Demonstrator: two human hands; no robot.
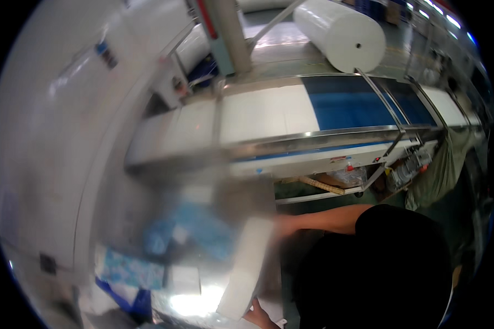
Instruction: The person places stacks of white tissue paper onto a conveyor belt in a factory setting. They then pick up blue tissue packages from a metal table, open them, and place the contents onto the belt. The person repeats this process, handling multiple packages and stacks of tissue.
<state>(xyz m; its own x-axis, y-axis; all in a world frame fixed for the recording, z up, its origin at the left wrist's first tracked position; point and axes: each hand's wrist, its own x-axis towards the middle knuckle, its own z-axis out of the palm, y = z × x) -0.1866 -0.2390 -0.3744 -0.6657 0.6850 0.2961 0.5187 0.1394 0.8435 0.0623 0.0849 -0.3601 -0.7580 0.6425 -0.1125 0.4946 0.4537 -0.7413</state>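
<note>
A long white stack or folded strip (247, 268), slightly bent, is held between my two hands at the edge of a shiny metal table (208, 299). My right hand (284, 225), blurred, closes on its upper end, the arm reaching in from a black sleeve. My left hand (259, 316) grips the lower end near the bottom edge of the view, thumb showing. Beside the strip, blurred light-blue plastic wrapping (203, 227) lies on the table. A small white block (185, 280) and a blue-and-white patterned pack (130, 270) rest farther left.
Beyond the table runs a conveyor (269, 112) with white and blue belt sections and metal rails. A large white roll (340, 35) stands behind it. A motor (409, 169) and a greenish cloth (442, 170) are at the right. Dark-blue material (129, 299) lies lower left.
</note>
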